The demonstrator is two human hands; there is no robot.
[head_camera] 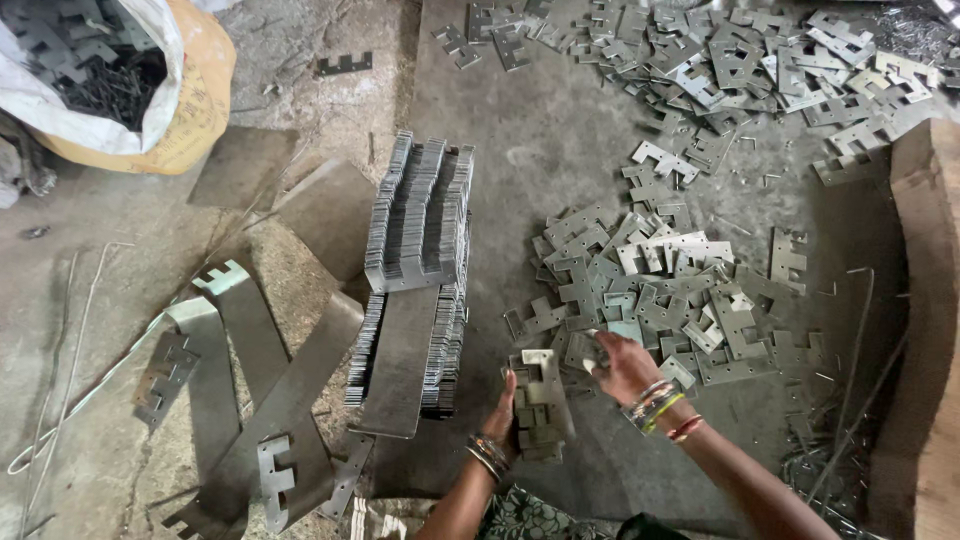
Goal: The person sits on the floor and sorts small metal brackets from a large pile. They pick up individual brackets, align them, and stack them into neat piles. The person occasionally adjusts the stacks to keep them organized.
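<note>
A grey, dusty concrete floor (560, 150) carries the work, littered with stamped metal plates. At the top left slumps a white sack (90, 60) with a yellow-orange outer layer, open and showing dark metal scrap inside; a brown cardboard box wall (925, 330) stands along the right edge. The left hand (500, 412) closes its grip around a small stack of notched plates (540, 405), held upright just above the floor. The right hand (622, 366), bangles at the wrist, pinches one plate at the near edge of the loose pile of plates (660, 290). Just left of the hands, neat ordered rows of stacked plates (418, 260) rest on flat steel strips (250, 330). Another scatter of plates (760, 70) lies further off, top right.
</note>
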